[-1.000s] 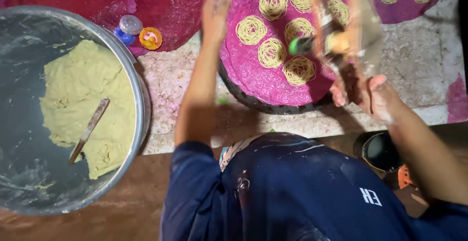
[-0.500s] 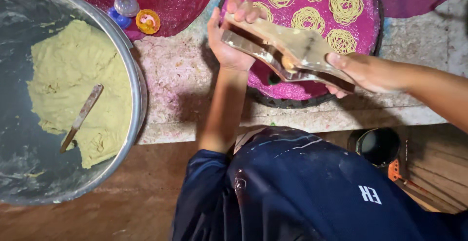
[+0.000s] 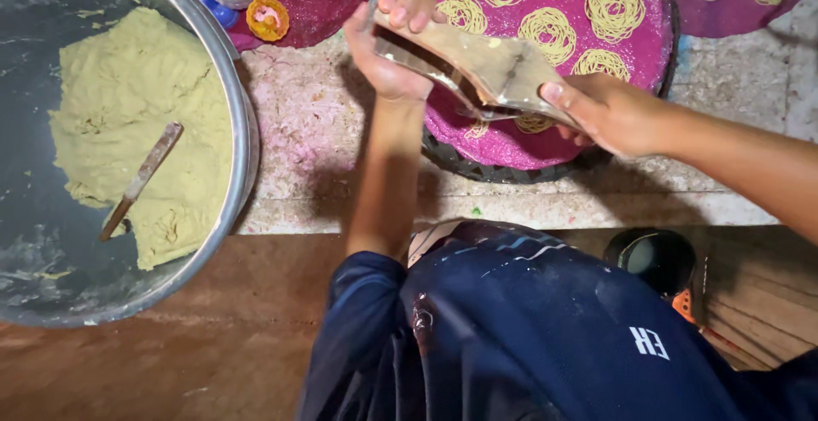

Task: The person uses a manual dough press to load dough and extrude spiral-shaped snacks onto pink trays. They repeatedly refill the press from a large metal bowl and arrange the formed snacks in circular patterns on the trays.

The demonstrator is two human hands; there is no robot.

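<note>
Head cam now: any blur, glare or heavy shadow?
Head view: mostly sharp; slight motion softness on the wooden press held by left hand and right hand. Arm shadow on the slab. Faint sheen on steel basin rim, no blown glare.

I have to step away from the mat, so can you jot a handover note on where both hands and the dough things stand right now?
Left hand: grips the far end of the wooden noodle press.
Right hand: grips the near end; the press is held level over the round pink mat.
Done: several yellow noodle coils lie on that mat, with more on the next mat at the upper right.
Left: the near part of the mat shows bare pink, and plenty of dough sits in the big metal basin, a wooden stick lying on it.
</note>
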